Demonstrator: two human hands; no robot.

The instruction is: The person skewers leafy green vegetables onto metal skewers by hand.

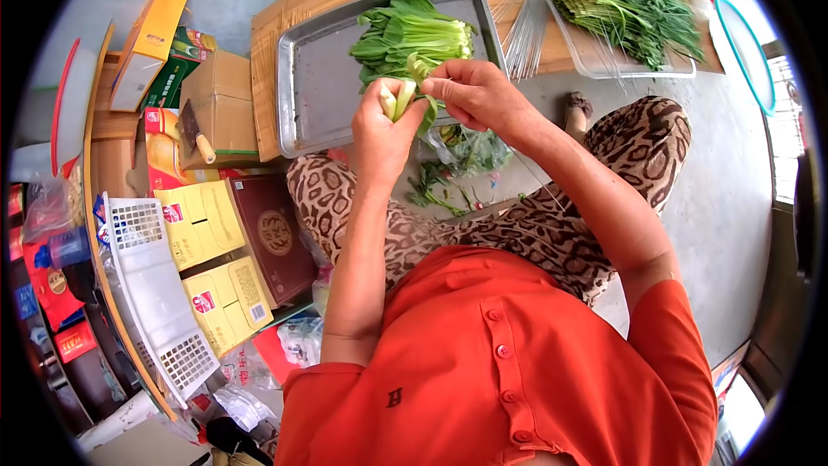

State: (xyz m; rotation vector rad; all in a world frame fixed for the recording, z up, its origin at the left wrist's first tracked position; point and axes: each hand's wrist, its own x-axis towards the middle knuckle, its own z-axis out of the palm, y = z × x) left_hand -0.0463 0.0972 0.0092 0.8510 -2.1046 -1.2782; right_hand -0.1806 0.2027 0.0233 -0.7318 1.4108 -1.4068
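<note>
My left hand point(390, 125) is closed around pale green leafy-vegetable stalks point(398, 100), their cut ends pointing up and a leaf hanging by the palm. Close against it, my right hand point(474, 93) pinches at a folded green piece point(418, 66). A thin skewer point(543, 183) shows below my right wrist and seems to run up into that hand; its upper part is hidden by my fingers. Just beyond both hands, a pile of leafy greens point(405, 39) lies in a grey metal tray point(315, 91).
Loose thin skewers point(524, 39) lie right of the tray, beside a clear plastic tray point(604, 72) of skewered greens point(630, 13). Leaf scraps in a plastic bag point(470, 151) sit below my hands. At left are cardboard boxes point(226, 91), a cleaver point(197, 133) and a white plastic basket point(147, 285).
</note>
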